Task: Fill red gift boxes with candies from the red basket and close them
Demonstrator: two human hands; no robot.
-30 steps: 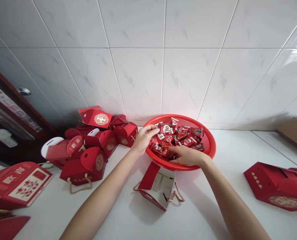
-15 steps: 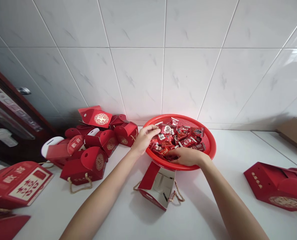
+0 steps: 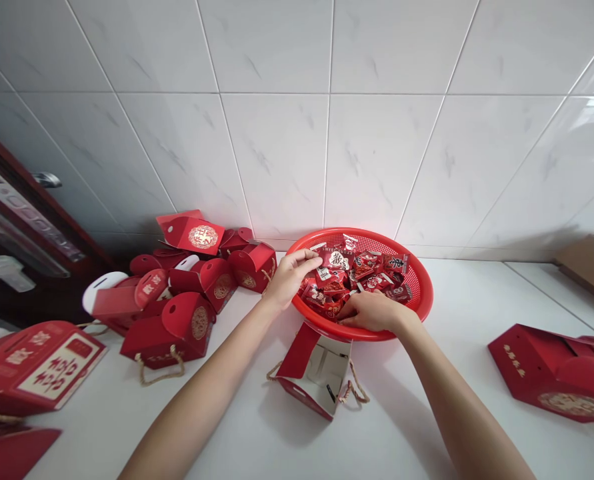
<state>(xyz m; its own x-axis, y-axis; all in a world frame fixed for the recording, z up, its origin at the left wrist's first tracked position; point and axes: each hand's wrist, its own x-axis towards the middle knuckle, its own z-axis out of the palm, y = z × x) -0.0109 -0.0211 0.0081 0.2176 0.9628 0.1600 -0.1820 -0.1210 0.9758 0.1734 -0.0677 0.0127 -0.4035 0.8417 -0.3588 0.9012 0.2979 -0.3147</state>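
Observation:
Between the thumb and fingers of my left hand is a dark red candy packet with white lettering, held over the left part of a red plastic basket. My right hand reaches over the basket's front rim. Its fingers are curled down among the wrapped candies, and what the fingertips grip is hidden. Just in front of the basket an opened red gift box with rope handles lies on the counter, its pale inside showing a small dark mark.
Several red gift boxes are grouped on the left of the white counter. Another red box stands at the right. Behind it is a brown cardboard box. A tiled wall rises along the back.
My right hand has lifted and shifted slightly, its fingers drawing closer together among the candies. My left hand and its packet stay almost in place.

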